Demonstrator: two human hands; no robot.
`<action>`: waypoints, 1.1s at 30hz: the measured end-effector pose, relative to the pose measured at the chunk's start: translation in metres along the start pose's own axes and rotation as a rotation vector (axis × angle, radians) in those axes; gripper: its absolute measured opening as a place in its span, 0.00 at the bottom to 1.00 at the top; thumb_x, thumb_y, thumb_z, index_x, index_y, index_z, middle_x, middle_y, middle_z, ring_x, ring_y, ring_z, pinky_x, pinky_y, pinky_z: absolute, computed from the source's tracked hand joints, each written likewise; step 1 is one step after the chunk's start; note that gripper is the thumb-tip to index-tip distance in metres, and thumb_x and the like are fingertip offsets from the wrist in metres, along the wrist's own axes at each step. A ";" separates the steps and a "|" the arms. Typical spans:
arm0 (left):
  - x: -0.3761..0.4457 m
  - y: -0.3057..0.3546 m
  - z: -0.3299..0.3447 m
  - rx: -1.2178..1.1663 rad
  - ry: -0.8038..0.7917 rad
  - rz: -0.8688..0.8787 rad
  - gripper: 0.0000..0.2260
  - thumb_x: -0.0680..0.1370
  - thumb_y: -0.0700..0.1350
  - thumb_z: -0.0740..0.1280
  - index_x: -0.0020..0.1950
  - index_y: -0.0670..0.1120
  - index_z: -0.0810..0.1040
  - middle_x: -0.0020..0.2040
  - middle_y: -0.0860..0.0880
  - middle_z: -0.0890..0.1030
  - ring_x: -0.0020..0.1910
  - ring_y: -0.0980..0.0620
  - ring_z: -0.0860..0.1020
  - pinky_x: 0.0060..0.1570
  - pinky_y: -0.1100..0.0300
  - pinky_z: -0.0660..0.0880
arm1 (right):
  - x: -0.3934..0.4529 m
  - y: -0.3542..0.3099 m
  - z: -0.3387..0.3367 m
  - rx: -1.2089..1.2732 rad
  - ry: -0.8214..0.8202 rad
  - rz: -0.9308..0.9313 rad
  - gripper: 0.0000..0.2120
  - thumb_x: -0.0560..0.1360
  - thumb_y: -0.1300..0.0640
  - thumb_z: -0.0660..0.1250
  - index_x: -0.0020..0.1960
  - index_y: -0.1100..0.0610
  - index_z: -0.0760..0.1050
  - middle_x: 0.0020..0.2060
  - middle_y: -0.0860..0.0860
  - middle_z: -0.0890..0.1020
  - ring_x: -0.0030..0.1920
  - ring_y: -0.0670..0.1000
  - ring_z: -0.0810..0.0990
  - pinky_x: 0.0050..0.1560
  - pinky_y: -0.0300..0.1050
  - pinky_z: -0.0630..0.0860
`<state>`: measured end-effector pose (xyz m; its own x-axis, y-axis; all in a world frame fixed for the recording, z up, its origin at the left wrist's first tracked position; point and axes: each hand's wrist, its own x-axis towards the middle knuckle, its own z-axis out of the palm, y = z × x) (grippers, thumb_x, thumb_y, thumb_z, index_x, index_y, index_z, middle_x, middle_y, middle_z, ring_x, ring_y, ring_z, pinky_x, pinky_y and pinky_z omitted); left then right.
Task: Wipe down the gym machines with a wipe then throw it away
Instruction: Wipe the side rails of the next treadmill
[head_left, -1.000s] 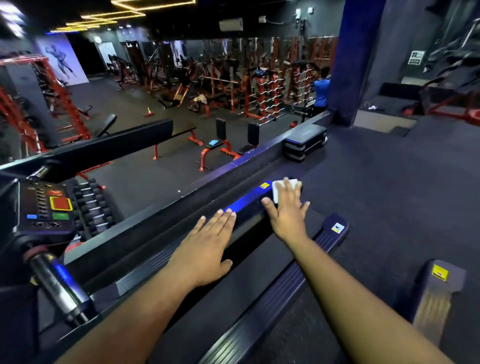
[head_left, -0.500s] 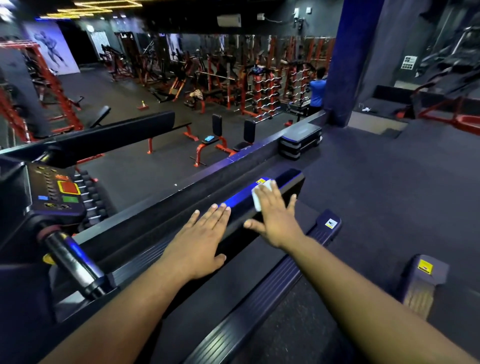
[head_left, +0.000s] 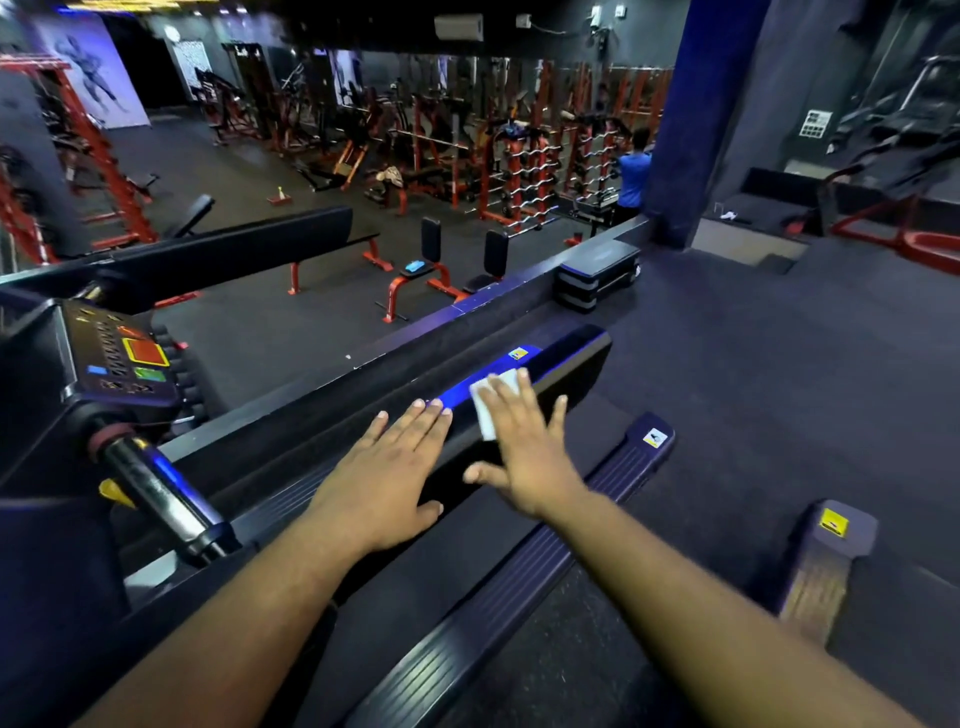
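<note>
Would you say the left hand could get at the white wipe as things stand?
Probably yes: the left hand lies flat on the same treadmill rail, just beside the wipe, though the right hand covers most of it.

I am seeing a white, matt, paper-like wipe (head_left: 493, 402) lying on the glossy black plastic side rail (head_left: 566, 358), which is throwing back blue light. The dark ribbed foot rail (head_left: 498, 608) is looking matt, the chrome metal handlebar (head_left: 161, 493) is shining, and the dark floor (head_left: 753, 374) is looking rough and speckled.
</note>
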<state>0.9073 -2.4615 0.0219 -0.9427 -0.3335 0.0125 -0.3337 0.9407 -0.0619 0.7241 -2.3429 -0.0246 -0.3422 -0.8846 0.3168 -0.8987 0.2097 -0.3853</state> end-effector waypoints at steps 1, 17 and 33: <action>0.001 0.000 0.000 -0.010 0.009 0.002 0.46 0.79 0.61 0.64 0.83 0.48 0.36 0.83 0.51 0.37 0.81 0.54 0.36 0.81 0.49 0.41 | -0.009 -0.012 0.009 0.019 0.020 -0.051 0.60 0.62 0.15 0.41 0.83 0.52 0.47 0.82 0.48 0.45 0.80 0.52 0.31 0.71 0.71 0.30; 0.007 0.000 0.004 -0.021 0.021 -0.005 0.46 0.78 0.60 0.65 0.83 0.51 0.36 0.83 0.52 0.39 0.82 0.54 0.37 0.81 0.49 0.41 | 0.003 -0.054 0.059 0.913 0.347 0.651 0.56 0.66 0.17 0.41 0.79 0.51 0.28 0.77 0.42 0.30 0.75 0.39 0.31 0.75 0.61 0.38; 0.005 0.003 0.000 -0.018 0.010 -0.031 0.46 0.79 0.60 0.65 0.83 0.50 0.36 0.83 0.52 0.38 0.81 0.54 0.37 0.81 0.50 0.41 | 0.026 -0.036 0.035 0.876 0.379 0.772 0.51 0.74 0.23 0.46 0.80 0.56 0.31 0.80 0.50 0.34 0.80 0.47 0.34 0.77 0.66 0.39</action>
<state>0.9011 -2.4604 0.0218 -0.9319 -0.3618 0.0237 -0.3625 0.9310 -0.0434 0.7566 -2.3883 -0.0329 -0.8924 -0.4446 -0.0773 0.0133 0.1454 -0.9893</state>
